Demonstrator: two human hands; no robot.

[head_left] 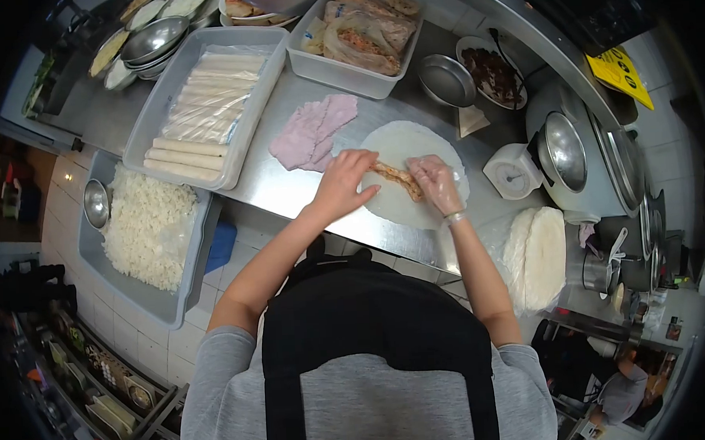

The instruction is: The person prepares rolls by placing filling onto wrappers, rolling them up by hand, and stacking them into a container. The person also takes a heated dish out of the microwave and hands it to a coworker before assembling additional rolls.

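A round, thin white wrapper (391,212) lies flat on the steel counter in front of me. Across its middle runs a strip of orange-brown, shredded-looking filling (399,178). My left hand (344,182) is bare, with thumb and fingers apart, and its fingertips reach the strip's left end. At the other end, my right hand (436,182), in a clear plastic glove, has its fingers curled down onto the filling. Its fingertips are partly hidden.
Finished white rolls (183,158) fill a bin at left, beside a pink cloth (315,133). A tub (346,72) holds bagged filling. To the right are a scale (514,173) and stacked wrappers (539,251). Shredded white food (148,229) fills a low grey bin.
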